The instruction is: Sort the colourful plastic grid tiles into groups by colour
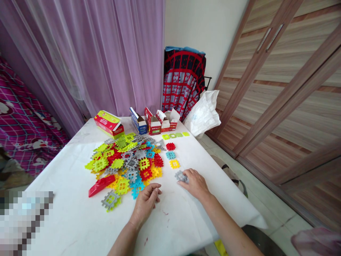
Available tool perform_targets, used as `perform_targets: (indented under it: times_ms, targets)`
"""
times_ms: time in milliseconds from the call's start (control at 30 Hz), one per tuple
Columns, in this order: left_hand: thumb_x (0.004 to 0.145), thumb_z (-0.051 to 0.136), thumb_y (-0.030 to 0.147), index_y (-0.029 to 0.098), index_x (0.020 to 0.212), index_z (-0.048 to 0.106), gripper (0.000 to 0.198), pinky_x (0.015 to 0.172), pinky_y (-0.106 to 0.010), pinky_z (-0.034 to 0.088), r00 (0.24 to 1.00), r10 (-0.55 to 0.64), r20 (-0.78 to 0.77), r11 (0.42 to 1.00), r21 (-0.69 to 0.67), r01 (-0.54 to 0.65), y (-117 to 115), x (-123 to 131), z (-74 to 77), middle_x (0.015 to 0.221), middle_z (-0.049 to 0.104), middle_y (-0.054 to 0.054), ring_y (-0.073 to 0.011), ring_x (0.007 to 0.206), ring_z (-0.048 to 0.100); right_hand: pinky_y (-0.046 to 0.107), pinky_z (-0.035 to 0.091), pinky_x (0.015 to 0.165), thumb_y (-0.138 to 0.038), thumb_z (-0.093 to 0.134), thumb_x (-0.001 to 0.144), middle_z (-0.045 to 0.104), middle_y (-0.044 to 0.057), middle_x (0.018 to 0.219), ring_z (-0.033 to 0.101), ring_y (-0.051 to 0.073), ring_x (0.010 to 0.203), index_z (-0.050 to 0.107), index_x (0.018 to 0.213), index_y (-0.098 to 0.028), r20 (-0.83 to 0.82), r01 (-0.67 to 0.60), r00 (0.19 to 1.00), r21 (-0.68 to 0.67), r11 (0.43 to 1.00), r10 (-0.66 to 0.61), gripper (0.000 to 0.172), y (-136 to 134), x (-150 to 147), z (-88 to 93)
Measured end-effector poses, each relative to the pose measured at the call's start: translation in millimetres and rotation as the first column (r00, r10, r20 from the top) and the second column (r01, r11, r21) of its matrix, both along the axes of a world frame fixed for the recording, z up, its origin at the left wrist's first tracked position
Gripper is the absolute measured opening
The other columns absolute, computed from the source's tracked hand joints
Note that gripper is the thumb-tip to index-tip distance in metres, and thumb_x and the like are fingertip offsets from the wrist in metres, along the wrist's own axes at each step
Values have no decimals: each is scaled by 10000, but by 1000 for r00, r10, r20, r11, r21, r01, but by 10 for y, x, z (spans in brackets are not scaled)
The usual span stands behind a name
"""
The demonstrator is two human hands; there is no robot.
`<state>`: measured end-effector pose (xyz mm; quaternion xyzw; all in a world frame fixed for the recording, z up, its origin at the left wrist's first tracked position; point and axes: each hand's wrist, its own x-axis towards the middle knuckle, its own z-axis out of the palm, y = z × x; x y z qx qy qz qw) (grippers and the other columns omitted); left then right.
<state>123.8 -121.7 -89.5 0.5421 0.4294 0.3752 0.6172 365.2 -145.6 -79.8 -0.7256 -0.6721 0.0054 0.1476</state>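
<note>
A pile of colourful plastic waffle tiles [125, 161] lies on the white table [74, 213]. My right hand [195, 183] rests on the table with its fingers closed on a grey tile [180, 176]. In a column beyond it lie a yellow tile [174, 164], a blue tile [171, 155] and a red tile [170, 146]. My left hand [146, 202] lies on the table by the pile's near edge with fingers curled, nothing visible in it. A red wedge piece [101, 185] and a grey-green tile [111, 200] lie at the pile's near left.
Several small opened cartons [153, 122] and a red-yellow box [108, 123] stand at the table's far edge. A row of green tiles [175, 135] lies near them. A white plastic bag [204, 113] and a red patterned cloth [183, 80] sit behind. Wooden wardrobe doors [287, 89] stand at the right.
</note>
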Motion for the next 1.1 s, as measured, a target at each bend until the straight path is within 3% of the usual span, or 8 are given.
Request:
perform_targets:
  times_ms: [300, 567, 767, 933, 1100]
  targets:
    - [696, 628, 533, 172, 918, 629, 424, 370, -184, 349, 1000, 5, -5, 1000, -9, -5, 3, 15, 24, 723, 631, -13, -95, 498, 537, 294, 382, 729, -454, 684, 781, 628, 33, 869, 582, 211, 861, 599, 890, -206, 106, 151, 981, 119, 981, -164, 284, -2, -158, -106]
    - [694, 623, 529, 178, 917, 630, 416, 369, -182, 352, 1000, 6, 0, 1000, -9, -6, -8, 13, 26, 721, 628, -6, -90, 495, 531, 290, 373, 704, -494, 680, 775, 633, 35, 851, 579, 203, 825, 594, 870, -211, 93, 172, 978, 161, 972, -188, 310, 93, -193, -147]
    - [693, 625, 517, 175, 910, 633, 405, 369, -184, 349, 1000, 14, -16, 1000, -1, -14, -17, 26, 47, 718, 637, -13, -96, 496, 531, 282, 390, 697, -509, 583, 836, 617, 46, 850, 579, 194, 802, 576, 841, -209, -45, 151, 988, 233, 961, -145, 300, 83, -136, -218]
    - [716, 616, 489, 175, 932, 637, 382, 400, -185, 364, 999, -1, -47, 1000, 13, 2, -33, 26, 23, 750, 645, -22, -103, 535, 553, 270, 391, 640, -493, 350, 940, 570, 32, 760, 538, 155, 663, 525, 733, -219, -253, 227, 956, 331, 916, -146, 385, 101, -37, -306]
    - [748, 604, 451, 192, 942, 646, 327, 427, -190, 373, 997, -25, -72, 998, 62, 30, -50, 13, -36, 760, 658, -20, -104, 552, 561, 275, 378, 622, -476, 347, 931, 565, 30, 738, 539, 163, 654, 527, 711, -219, -299, 212, 948, 350, 913, -106, 383, 115, 6, -358]
